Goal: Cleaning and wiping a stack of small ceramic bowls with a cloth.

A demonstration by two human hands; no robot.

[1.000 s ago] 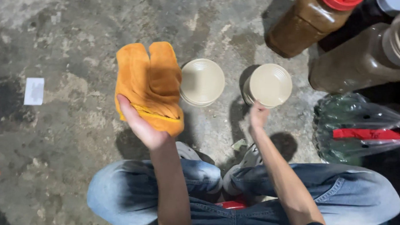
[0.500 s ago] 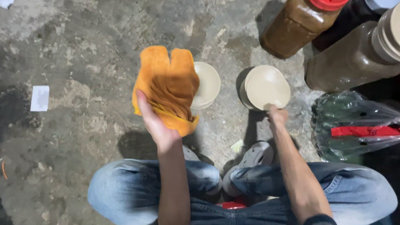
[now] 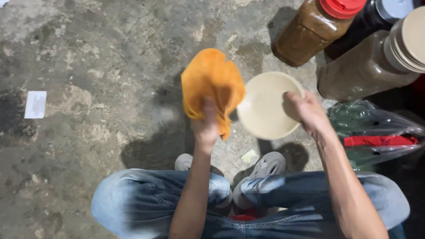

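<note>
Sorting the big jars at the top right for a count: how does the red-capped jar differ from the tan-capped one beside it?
The red-capped jar has a bright red lid; the tan-capped jar has a pale beige, ribbed one. The red-capped jar's contents look amber-brown, the tan-capped jar's a duller grey-brown. The red-capped jar lies farther from the right hand; the tan-capped jar is just beyond it. Both are large clear jars, seen from above on the concrete floor.

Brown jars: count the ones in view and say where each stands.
3. A red-lidded jar at top centre-right, a dark jar behind it with a pale lid, and a beige-lidded jar at far right. Others may sit beyond the frame.
</note>
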